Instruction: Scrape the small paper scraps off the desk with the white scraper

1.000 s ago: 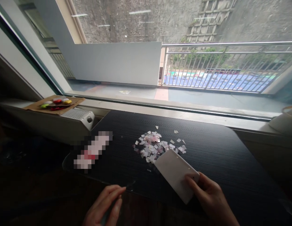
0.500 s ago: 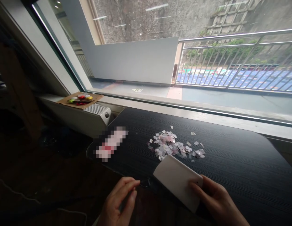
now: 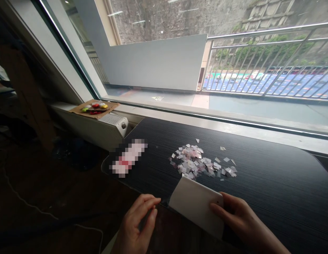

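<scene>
Reaching in from the right, the right hand comes over the worktop with its wrist low, thumb laid across the upper face of one flat white rectangular piece and the fingers tucked behind. That grip is closed firmly at the right end of the piece, which slants over the near edge of the worktop, its upper corner at the fringe of the scraps as I see it; whether they touch I can't tell.

The left hand is raised just off the near edge, toward the near left corner, palm turned inward and fingers bent together, with a small gap between forefinger and thumb. Whether anything thin sits in those fingertips, I can't make out.

Beyond both hands lies one loose heap of small scraps, pale, clear and pinkish, too many to count, about midway between the near and far edges. One lone scrap sits above it toward the far edge, another to its right, and several more trail off that way.

By the left edge is one long pink-and-red item, blurred into squares. Past that edge, one cardboard sheet bears at least three bright items: green, red and yellow.
</scene>
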Available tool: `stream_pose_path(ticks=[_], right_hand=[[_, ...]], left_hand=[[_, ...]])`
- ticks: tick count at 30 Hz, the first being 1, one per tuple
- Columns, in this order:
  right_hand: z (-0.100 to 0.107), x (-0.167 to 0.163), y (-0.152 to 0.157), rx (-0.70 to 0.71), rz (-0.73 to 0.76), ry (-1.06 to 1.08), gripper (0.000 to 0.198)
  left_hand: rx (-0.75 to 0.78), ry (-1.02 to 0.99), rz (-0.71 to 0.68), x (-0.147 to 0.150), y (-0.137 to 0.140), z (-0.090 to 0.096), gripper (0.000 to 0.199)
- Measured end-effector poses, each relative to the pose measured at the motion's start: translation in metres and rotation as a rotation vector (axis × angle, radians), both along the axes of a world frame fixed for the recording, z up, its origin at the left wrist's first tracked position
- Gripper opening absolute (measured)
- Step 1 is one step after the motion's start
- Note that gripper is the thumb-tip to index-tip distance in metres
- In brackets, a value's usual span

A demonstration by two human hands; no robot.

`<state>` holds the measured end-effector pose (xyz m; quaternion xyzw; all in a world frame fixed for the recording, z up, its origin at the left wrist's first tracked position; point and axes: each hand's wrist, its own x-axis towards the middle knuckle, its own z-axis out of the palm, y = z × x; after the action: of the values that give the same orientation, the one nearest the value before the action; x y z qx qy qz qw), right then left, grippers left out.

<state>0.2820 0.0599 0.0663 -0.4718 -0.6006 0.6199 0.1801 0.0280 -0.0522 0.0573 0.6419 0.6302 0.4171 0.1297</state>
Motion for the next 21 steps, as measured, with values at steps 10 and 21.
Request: stream_pose_path(ticks=[10, 21], right_hand=[[-0.002, 0.020, 0.002, 0.042, -0.123, -0.047, 0.038], [0.002, 0.032, -0.012, 0.307, -0.346, -0.141, 0.034]], left_hand=[[0.044, -0.003, 0.003, 0.001, 0.003, 0.000, 0.025], [0.036, 0.001, 0.011, -0.002, 0.002, -0.003, 0.027]])
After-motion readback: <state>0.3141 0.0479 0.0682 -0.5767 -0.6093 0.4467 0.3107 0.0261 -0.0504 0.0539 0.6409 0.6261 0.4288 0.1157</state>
